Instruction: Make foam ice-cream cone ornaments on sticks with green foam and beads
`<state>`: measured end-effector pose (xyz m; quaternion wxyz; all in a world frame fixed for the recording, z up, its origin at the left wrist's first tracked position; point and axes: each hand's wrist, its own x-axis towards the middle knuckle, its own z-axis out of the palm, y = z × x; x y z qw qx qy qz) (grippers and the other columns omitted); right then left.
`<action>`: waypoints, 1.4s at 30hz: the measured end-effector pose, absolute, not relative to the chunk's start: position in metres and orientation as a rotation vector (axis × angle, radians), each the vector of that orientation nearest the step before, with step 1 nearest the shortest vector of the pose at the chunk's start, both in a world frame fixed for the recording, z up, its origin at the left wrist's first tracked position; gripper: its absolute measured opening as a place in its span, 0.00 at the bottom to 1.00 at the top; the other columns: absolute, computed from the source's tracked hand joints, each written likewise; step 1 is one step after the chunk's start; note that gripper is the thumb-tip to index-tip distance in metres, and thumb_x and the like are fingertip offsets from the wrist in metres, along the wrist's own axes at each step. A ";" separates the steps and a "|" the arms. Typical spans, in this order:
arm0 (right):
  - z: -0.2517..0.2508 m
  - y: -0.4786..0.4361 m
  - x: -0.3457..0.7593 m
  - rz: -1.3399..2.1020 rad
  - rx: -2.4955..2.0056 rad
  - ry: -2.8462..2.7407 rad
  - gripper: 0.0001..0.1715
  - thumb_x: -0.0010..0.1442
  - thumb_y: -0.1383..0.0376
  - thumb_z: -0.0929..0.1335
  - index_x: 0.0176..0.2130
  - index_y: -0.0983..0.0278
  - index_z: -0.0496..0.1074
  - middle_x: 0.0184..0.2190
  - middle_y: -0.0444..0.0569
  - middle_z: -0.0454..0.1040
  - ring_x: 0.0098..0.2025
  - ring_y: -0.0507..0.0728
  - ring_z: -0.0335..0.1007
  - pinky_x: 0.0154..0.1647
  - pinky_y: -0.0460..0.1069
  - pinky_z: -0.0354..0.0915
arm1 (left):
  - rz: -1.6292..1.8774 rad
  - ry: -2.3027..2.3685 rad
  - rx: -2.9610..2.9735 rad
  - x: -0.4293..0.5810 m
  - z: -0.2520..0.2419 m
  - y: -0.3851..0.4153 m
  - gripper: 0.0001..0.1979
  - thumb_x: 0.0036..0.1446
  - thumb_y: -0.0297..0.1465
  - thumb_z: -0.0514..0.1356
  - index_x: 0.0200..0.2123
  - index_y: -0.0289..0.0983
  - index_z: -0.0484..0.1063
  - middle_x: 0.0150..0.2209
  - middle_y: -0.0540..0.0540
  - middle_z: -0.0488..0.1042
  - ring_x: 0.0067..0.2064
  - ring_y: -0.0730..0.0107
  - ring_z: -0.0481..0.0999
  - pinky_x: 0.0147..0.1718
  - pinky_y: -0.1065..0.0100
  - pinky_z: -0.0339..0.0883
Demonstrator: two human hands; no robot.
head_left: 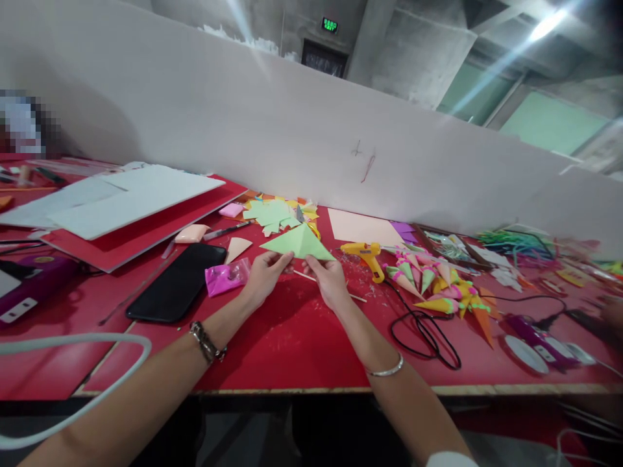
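Note:
A light green piece of paper (300,240), with a crease down its middle, is held up over the red table. My left hand (265,275) pinches its lower edge between thumb and fingers. Close beside it, my right hand (329,277) pinches the same edge a little to the right. Under the hands a thin wooden stick (357,298) lies on the table. Just beyond the held paper is a pile of green paper pieces (272,216). A yellow glue gun (367,258) rests to the right of my right hand, and a pink packet (224,279) lies left of my left hand.
A black phone (178,285) and stacked white boards (136,198) lie to the left. Several small paper cones (450,292) are heaped on the right, near a looped black cable (426,337). Purple power strips (540,340) sit at both sides. A white partition (233,123) stands behind the table.

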<state>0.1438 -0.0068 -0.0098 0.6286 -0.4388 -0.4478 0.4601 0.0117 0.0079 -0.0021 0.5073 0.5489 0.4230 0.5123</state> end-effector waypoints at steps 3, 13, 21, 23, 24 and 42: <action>-0.008 -0.008 0.145 1.046 -1.023 -1.052 0.12 0.45 0.59 0.68 0.21 0.66 0.70 0.18 0.43 0.70 0.22 0.49 0.64 0.28 0.45 0.62 | 1.239 1.096 1.402 0.010 -0.002 0.010 0.16 0.45 0.41 0.58 0.23 0.32 0.69 0.21 0.49 0.71 0.25 0.74 0.67 0.24 0.74 0.59; -0.005 -0.010 0.148 0.942 -1.071 -1.213 0.10 0.45 0.61 0.68 0.20 0.66 0.69 0.15 0.42 0.68 0.20 0.49 0.63 0.27 0.45 0.61 | 1.197 1.124 1.646 0.010 -0.005 0.015 0.15 0.47 0.40 0.56 0.21 0.32 0.65 0.19 0.53 0.65 0.22 0.78 0.60 0.21 0.74 0.53; -0.006 -0.010 0.148 0.961 -1.068 -1.291 0.10 0.47 0.60 0.68 0.25 0.66 0.70 0.16 0.41 0.67 0.19 0.48 0.61 0.25 0.45 0.61 | 1.171 0.908 1.740 0.010 -0.005 0.015 0.11 0.50 0.35 0.54 0.27 0.33 0.68 0.25 0.50 0.68 0.29 0.74 0.66 0.29 0.72 0.59; -0.006 -0.010 0.147 0.975 -1.074 -1.287 0.11 0.47 0.60 0.67 0.27 0.66 0.71 0.17 0.42 0.67 0.19 0.48 0.61 0.26 0.45 0.61 | 1.160 0.850 1.742 0.009 -0.004 0.014 0.11 0.51 0.35 0.53 0.29 0.33 0.68 0.27 0.49 0.69 0.31 0.72 0.68 0.32 0.71 0.60; -0.006 -0.011 0.147 0.972 -1.073 -1.285 0.11 0.47 0.59 0.67 0.27 0.66 0.71 0.17 0.42 0.67 0.19 0.48 0.61 0.26 0.45 0.61 | 1.156 0.847 1.736 0.009 -0.004 0.014 0.11 0.51 0.35 0.53 0.30 0.33 0.69 0.27 0.49 0.70 0.32 0.72 0.68 0.33 0.71 0.60; -0.006 -0.015 0.150 0.570 -1.184 -1.602 0.14 0.55 0.60 0.61 0.25 0.64 0.67 0.18 0.45 0.67 0.21 0.51 0.63 0.25 0.46 0.60 | 1.144 1.016 1.734 0.011 -0.007 0.013 0.13 0.48 0.37 0.56 0.25 0.32 0.70 0.23 0.50 0.71 0.26 0.74 0.67 0.26 0.73 0.59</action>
